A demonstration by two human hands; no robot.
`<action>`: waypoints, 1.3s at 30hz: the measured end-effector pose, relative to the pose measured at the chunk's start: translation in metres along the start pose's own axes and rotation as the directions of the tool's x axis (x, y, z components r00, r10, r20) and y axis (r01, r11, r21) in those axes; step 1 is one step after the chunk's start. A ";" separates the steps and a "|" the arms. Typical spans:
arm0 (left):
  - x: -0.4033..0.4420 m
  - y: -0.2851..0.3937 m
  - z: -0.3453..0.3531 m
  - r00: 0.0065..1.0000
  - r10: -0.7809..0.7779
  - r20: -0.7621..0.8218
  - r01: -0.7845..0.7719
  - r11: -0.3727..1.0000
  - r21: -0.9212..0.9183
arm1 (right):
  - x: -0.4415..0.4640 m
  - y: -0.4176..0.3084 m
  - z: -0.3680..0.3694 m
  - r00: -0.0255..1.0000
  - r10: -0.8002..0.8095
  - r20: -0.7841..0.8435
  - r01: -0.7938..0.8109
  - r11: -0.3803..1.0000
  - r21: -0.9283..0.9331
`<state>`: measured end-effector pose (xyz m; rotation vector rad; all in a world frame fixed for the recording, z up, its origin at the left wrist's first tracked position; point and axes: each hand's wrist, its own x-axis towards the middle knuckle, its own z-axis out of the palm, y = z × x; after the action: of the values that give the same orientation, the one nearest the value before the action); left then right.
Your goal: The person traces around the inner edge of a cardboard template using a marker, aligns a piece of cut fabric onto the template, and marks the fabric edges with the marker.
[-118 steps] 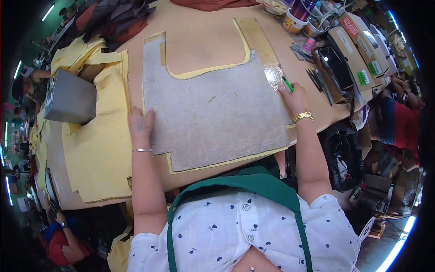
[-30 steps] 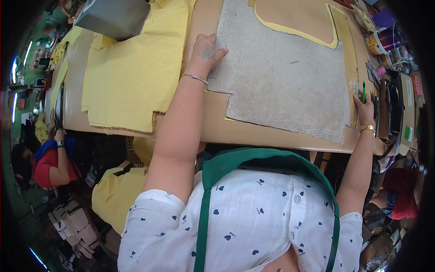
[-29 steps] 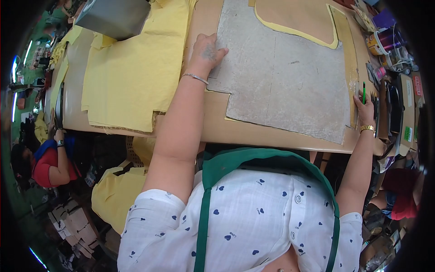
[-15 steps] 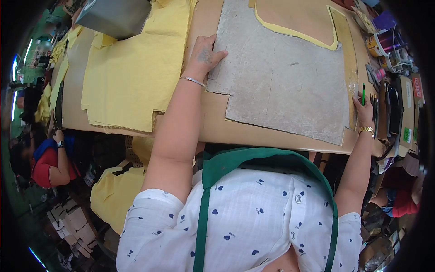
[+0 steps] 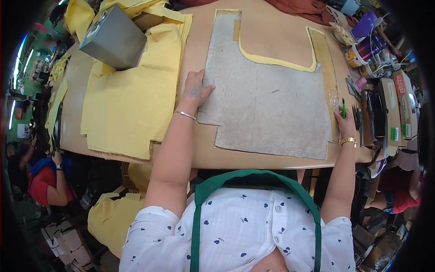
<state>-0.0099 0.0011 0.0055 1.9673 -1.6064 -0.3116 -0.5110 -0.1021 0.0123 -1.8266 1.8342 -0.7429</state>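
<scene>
A large grey flat pattern template [image 5: 267,106] with a curved cut-out lies on the tan table. Yellow edging [image 5: 276,63] borders the cut-out, and a yellowish strip [image 5: 332,86] runs down its right side. My left hand [image 5: 195,90] rests at the template's left edge, thumb spread away from the fingers and nothing in its grasp. At the right edge, my right hand [image 5: 345,123] is closed round a green pencil [image 5: 343,108] that points upward. Part of that hand's fingers is hidden. Left of my left arm lies a stack of yellow cloth [image 5: 124,109].
A grey metal block [image 5: 113,38] sits on the yellow cloth. Along the table's right side are dark pencils [image 5: 357,119], cardboard boxes [image 5: 390,106] and a white tub [image 5: 355,58]. Reddish-brown fabric [image 5: 299,10] lies at the back. A person in red [image 5: 47,181] is at the left.
The view has shifted, so the table sits lower and the template's upper end shows. Both hands keep their places at the template's sides, and the pencil stays in my right hand.
</scene>
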 end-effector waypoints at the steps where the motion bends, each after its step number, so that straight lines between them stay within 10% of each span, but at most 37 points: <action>1: -0.002 -0.001 0.002 1.000 0.010 -0.028 -0.010 1.000 -0.010 | -0.001 -0.004 0.000 1.000 0.007 -0.004 -0.007 1.000 -0.009; 39: -0.008 0.011 0.009 0.994 -0.077 -0.073 0.081 0.995 0.055 | -0.001 -0.022 0.008 0.994 -0.058 -0.097 0.036 0.977 -0.212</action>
<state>-0.0258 0.0047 0.0035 2.0662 -1.5117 -0.2261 -0.4888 -0.1011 0.0205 -2.0039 2.0080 -0.6932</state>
